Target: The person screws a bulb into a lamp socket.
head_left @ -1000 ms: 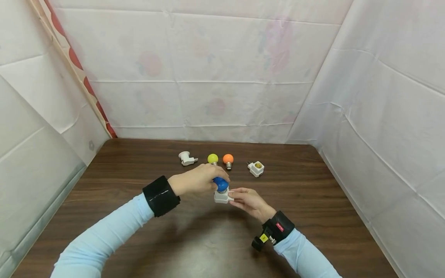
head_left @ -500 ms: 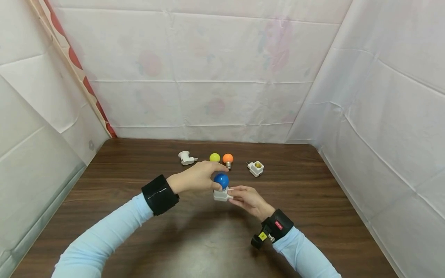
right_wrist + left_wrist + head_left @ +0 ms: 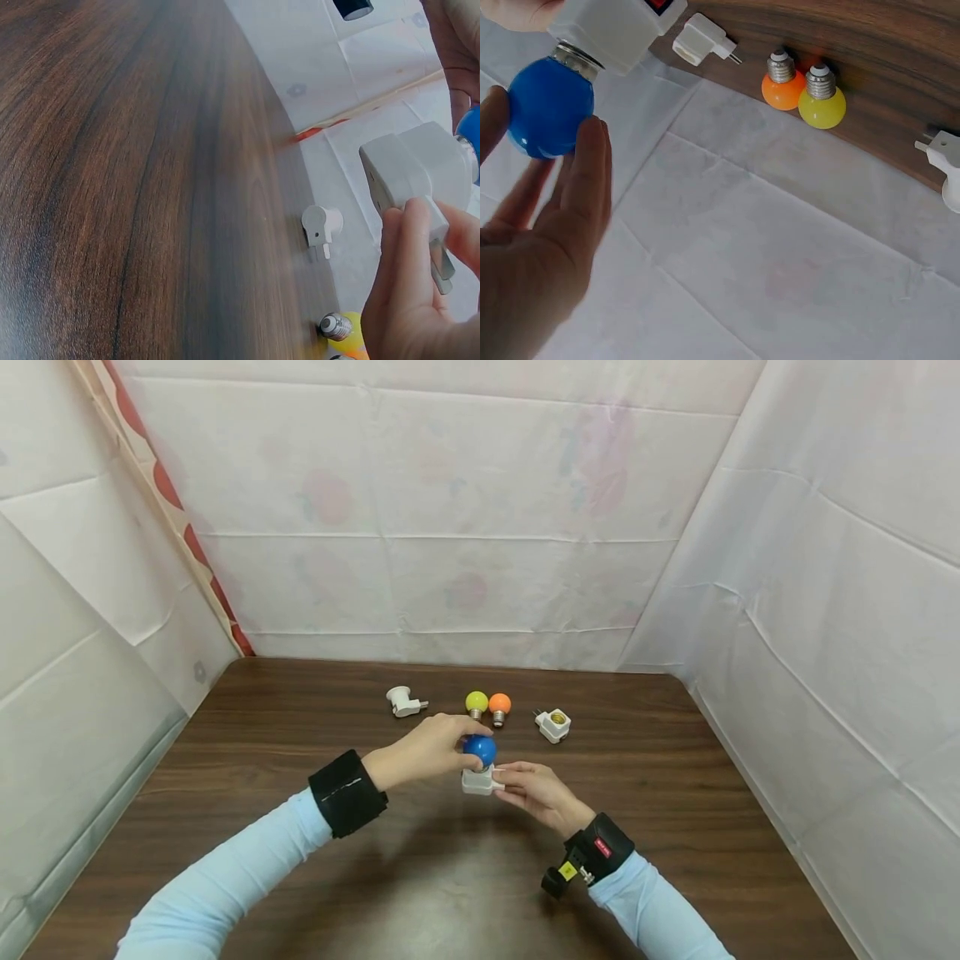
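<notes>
Just in front of the yellow bulb [image 3: 476, 702], my left hand [image 3: 427, 748] has regripped the blue bulb [image 3: 478, 749], fingers curled round it again, while my right hand [image 3: 534, 792] still pinches the white plug socket [image 3: 477, 781] beneath; the bulb sits lower, so I judge it nearly screwed home

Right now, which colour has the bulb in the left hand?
Blue; the bulb shows best in the left wrist view.

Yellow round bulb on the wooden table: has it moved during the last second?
Yes. The yellow round bulb has shifted right, away from the white plastic plug adapter at its left, and now sits against the orange round bulb.
</notes>
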A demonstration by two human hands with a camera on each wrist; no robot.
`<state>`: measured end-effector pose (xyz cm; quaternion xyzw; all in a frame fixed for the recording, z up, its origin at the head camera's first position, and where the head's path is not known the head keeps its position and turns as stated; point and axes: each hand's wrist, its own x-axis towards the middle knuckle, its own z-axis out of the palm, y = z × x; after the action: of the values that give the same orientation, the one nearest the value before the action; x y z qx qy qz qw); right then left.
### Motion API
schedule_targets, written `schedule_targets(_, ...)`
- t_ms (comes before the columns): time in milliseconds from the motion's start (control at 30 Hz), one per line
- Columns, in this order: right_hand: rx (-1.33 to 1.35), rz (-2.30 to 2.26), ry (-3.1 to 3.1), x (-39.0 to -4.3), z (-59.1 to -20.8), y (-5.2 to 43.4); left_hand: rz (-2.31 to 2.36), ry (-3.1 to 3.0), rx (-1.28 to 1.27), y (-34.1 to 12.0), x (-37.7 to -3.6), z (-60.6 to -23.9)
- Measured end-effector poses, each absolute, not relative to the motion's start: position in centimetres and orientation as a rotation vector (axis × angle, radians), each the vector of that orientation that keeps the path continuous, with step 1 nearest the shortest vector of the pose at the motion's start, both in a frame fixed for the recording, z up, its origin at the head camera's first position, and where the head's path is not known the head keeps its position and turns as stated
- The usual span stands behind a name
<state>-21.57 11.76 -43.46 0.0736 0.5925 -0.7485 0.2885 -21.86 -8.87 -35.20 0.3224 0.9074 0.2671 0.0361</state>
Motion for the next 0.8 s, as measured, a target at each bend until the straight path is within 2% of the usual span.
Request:
schedule_targets(433,0.164,-1.960,1.571,-21.26,-43.25,11.82,0.920,2.511,1.102,-9.56,-22.11,-34.99)
schedule_targets(800,0.139,-1.951,1.588,-21.09,-43.52,11.63,1.041,2.463,0.991,-9.83,-21.86,-35.18)
